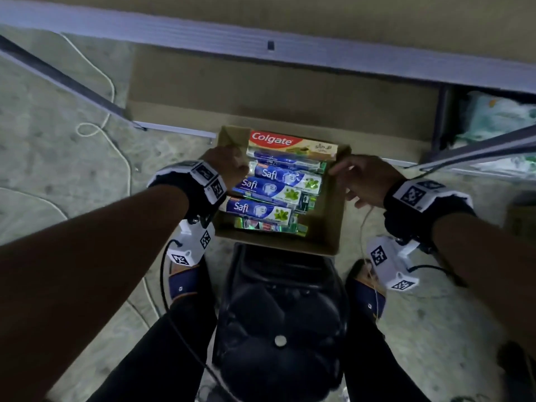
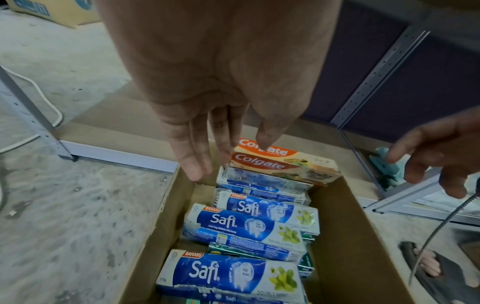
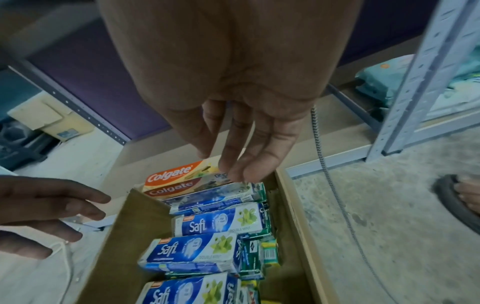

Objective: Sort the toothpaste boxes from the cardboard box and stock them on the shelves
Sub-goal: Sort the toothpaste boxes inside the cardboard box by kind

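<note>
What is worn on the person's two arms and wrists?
Both forearms are bare, with no sleeves. Each wrist carries a black band with white blocks bearing black square-pattern markers. Below each wrist hangs a white camera housing with the same markers and thin black cables.

Blue-white Safi boxes, red-orange Colgate box, brown cardboard box.

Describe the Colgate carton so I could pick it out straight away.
Find the open cardboard box on the floor by the shelving, between the person's two hands. At its far end, beyond the rows of blue Safi cartons, lies the Colgate carton. It alone is red, orange and cream.
</note>
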